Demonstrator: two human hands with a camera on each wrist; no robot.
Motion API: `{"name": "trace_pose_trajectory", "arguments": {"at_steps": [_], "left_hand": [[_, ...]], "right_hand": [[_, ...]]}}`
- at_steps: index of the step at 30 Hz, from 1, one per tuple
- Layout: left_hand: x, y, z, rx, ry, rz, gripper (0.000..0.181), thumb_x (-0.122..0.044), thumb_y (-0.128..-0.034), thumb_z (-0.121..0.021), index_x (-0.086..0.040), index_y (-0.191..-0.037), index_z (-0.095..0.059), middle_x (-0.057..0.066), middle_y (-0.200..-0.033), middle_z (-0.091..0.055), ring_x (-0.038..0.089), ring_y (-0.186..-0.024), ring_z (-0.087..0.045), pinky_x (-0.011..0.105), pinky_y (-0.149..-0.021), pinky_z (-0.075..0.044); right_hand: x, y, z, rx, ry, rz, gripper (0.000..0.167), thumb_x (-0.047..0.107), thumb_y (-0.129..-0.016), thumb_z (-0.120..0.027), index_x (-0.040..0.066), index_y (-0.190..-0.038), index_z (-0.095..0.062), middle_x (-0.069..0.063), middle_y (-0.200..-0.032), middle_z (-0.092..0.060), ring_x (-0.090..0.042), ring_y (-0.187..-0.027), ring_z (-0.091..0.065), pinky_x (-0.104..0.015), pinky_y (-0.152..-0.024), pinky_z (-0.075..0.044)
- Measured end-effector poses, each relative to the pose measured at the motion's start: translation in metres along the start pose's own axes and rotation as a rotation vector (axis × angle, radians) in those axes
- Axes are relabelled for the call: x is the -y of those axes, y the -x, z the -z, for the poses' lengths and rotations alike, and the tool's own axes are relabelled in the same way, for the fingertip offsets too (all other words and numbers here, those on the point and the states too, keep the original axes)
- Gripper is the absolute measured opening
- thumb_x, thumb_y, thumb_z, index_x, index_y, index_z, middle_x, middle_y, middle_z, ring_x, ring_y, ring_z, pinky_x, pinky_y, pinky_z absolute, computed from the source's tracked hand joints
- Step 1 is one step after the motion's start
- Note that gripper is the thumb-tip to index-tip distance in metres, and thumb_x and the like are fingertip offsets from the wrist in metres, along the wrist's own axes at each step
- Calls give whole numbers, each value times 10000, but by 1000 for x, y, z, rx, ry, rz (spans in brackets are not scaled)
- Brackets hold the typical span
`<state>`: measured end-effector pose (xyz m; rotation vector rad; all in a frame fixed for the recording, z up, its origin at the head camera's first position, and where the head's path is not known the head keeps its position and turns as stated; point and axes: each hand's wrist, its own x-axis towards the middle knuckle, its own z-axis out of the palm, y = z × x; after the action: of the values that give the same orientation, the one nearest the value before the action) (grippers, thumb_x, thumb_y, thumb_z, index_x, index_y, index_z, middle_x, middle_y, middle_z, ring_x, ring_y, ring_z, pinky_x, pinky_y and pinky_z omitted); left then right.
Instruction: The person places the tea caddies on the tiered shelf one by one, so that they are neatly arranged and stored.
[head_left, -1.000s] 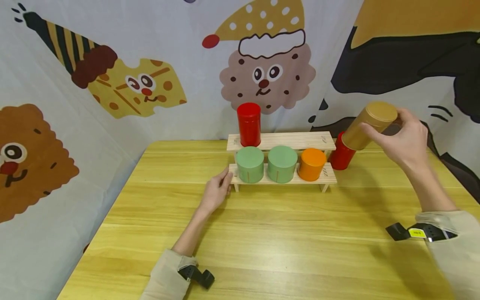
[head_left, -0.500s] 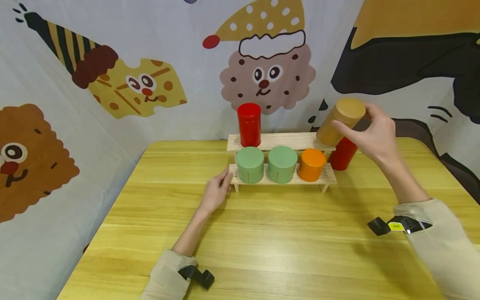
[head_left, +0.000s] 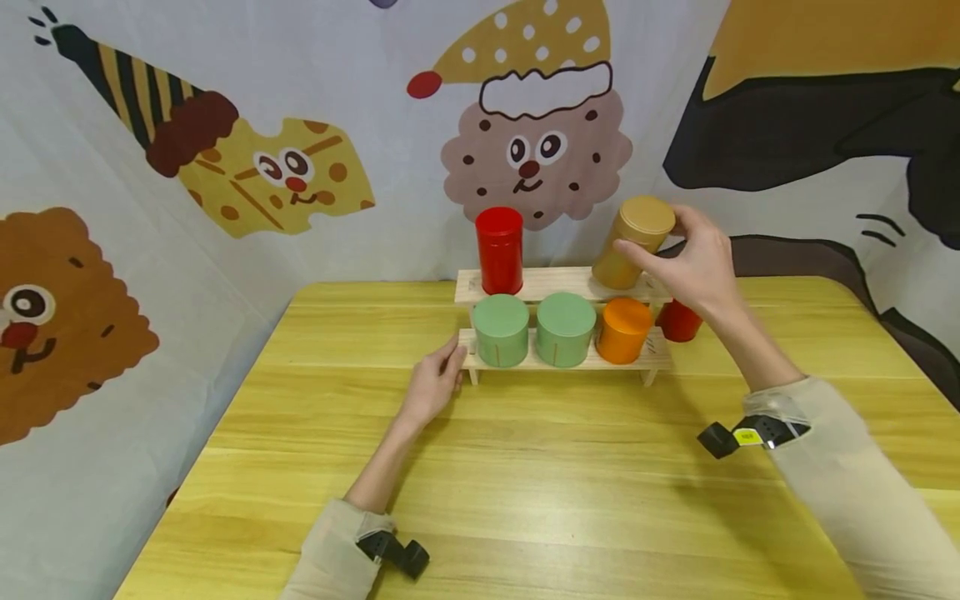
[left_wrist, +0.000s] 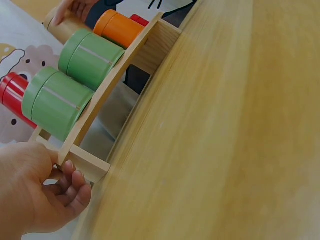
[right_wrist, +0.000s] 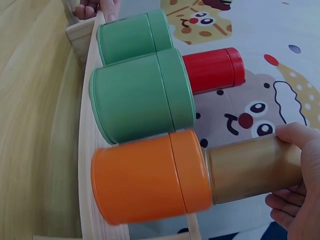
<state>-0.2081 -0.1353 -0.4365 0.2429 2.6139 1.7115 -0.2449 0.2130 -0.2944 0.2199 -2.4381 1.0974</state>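
Note:
My right hand (head_left: pixel 697 262) grips a gold cylindrical tin (head_left: pixel 628 248) round its upper part. The tin tilts slightly over the right half of the upper shelf; whether its base touches the wood I cannot tell. My left hand (left_wrist: pixel 37 192) pinches the left end of the lower step of a two-step wooden rack (left_wrist: pixel 107 90), thumb on top and fingers curled below. On that step stand two light green tins (head_left: pixel 501 330) and an orange tin (head_left: pixel 625 331). A tall red tin (head_left: pixel 500 250) stands upright at the upper step's left.
Another red tin (head_left: pixel 679 322) stands on the table just right of the rack, partly hidden behind my right hand. Behind the wooden table (head_left: pixel 480 467) hangs a cloth (head_left: pixel 360 75) printed with cartoon figures, close to the rack's back.
My right hand has carried the gold tin leftward from beyond the rack's right end to over the upper shelf, bringing it more upright. My left hand keeps its place on the rack.

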Motion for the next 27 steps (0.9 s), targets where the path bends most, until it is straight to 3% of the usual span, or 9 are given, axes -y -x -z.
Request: {"name": "trace_pose_trajectory", "arguments": {"at_steps": [4, 7, 20, 27], "left_hand": [[0, -1, 0, -4, 4, -1, 523, -293, -1101, -461, -6, -1532, -387, 166, -763, -604, 212, -613, -514, 216, -486, -404], [1, -1, 0, -9, 4, 2, 525, -294, -1100, -462, 1, -1528, -388, 169, -771, -606, 217, -625, -526, 216, -504, -420], [3, -2, 0, -8, -9, -5, 526, -294, -1101, -459, 8, -1525, -388, 152, -760, -604, 208, -619, -527, 224, -504, -427], [2, -1, -1, -9, -12, 1, 528, -299, -1101, -459, 6, -1526, -388, 148, -762, -605, 201, -617, -527, 231, -508, -431]], "right_hand": [[6, -4, -8, 20, -12, -2, 736, 452, -851, -797, 6, -1383, -552, -190, -1313, -592, -365, -1195, -526, -506, -975, -405], [9, -7, -15, 34, -14, -1, 750, 469, -853, -787, 4, -1390, -545, -195, -1328, -585, -375, -1219, -511, -552, -1012, -391], [19, -13, -40, 91, -16, -9, 737, 517, -847, -778, 11, -1340, -568, -170, -1240, -603, -338, -1126, -503, -499, -944, -389], [19, -16, -50, 117, -55, 7, 715, 504, -855, -777, 9, -1329, -572, -166, -1276, -603, -345, -1184, -504, -521, -1004, -401]]}}
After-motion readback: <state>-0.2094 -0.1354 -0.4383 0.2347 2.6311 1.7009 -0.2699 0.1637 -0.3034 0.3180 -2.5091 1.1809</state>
